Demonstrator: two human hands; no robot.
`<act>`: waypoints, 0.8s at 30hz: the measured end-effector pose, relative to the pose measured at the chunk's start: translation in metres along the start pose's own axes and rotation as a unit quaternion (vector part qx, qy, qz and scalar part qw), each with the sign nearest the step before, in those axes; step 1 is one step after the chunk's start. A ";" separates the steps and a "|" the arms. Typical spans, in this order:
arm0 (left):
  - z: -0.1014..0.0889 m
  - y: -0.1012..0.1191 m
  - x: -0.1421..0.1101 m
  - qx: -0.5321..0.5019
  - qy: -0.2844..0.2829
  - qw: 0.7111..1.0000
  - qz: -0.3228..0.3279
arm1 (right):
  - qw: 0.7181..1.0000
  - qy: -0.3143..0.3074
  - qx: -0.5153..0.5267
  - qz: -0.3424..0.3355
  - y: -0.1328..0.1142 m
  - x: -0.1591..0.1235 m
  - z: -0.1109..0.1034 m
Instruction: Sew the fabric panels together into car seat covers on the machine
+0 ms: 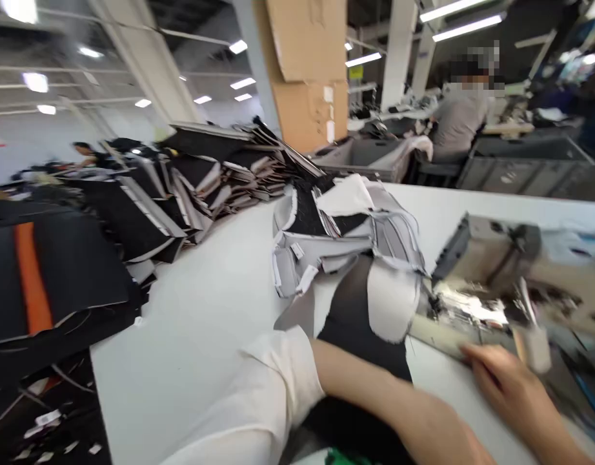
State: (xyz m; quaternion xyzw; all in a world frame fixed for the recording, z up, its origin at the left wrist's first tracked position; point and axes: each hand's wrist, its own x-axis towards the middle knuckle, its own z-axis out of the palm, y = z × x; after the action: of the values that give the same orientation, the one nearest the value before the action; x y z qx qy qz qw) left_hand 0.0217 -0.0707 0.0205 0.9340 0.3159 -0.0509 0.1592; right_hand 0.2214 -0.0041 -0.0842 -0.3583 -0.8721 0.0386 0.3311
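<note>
My right hand [513, 391] is at the near edge of a sewing machine [476, 310], blurred by motion. Its fingers look stretched toward the machine's bed, thumb apart, and I see nothing held. My left arm, in a rolled white sleeve, crosses the lower middle; the left hand [455, 429] runs into the bottom edge, its fingers hidden. Beyond that forearm lies a black and grey fabric piece [360, 316], partly covered by the arm. It reaches up to a heap of sewn grey and black pieces [346, 223] with white edges, left of the machine.
Stacked dark panels [201, 174] line the far left of the white table [201, 310]. A black piece with an orange strip [32, 278] lies at left. Behind stand cardboard boxes [310, 77], grey bins [524, 168] and a seated person [459, 119] facing away.
</note>
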 end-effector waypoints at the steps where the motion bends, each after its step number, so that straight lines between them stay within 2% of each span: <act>1: -0.002 -0.002 -0.009 -0.025 -0.034 0.996 0.079 | 1.000 -0.022 -0.007 -0.013 -0.006 0.002 -0.001; 2: -0.006 -0.009 -0.019 -0.038 -0.081 0.978 0.188 | 0.999 -0.033 -0.019 -0.026 -0.012 0.004 -0.001; 3: -0.011 -0.020 -0.029 -0.029 -0.077 0.977 0.197 | 0.997 -0.048 -0.035 -0.045 -0.017 0.008 -0.001; 5: -0.026 -0.055 -0.047 -0.014 -0.029 0.993 0.112 | 0.992 -0.087 -0.048 -0.083 -0.028 0.016 0.002; 7: -0.040 -0.097 -0.061 0.009 0.032 0.999 0.003 | 0.992 -0.085 -0.059 -0.069 -0.038 0.022 0.006; 9: -0.050 -0.136 -0.068 0.040 0.081 0.990 -0.110 | 0.991 -0.097 -0.062 -0.061 -0.047 0.027 0.009; 11: -0.052 -0.163 -0.064 0.057 0.113 0.977 -0.173 | 0.989 -0.120 -0.057 -0.067 -0.053 0.033 0.010; 13: -0.047 -0.176 -0.047 0.077 0.117 0.978 -0.154 | 0.984 -0.145 -0.037 -0.097 -0.057 0.040 0.009; 17: -0.021 -0.181 0.009 0.124 0.106 0.985 -0.056 | 0.961 -0.215 0.016 -0.171 -0.062 0.060 0.015; 20: -0.004 -0.187 0.040 0.120 0.125 0.983 -0.063 | 0.968 -0.219 0.015 -0.126 -0.066 0.069 0.032; 22: 0.003 -0.194 0.050 0.106 0.143 0.981 -0.077 | 0.977 -0.194 0.001 -0.089 -0.067 0.072 0.042; 24: 0.006 -0.200 0.054 0.088 0.164 0.979 -0.082 | 0.983 -0.163 -0.015 -0.084 -0.068 0.074 0.048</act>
State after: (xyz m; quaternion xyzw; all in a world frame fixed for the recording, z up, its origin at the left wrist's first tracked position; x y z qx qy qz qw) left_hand -0.0565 0.1084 -0.0485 0.9110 0.4072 0.0626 0.0178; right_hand 0.1131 0.0018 -0.0601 -0.2772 -0.9420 0.0555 0.1811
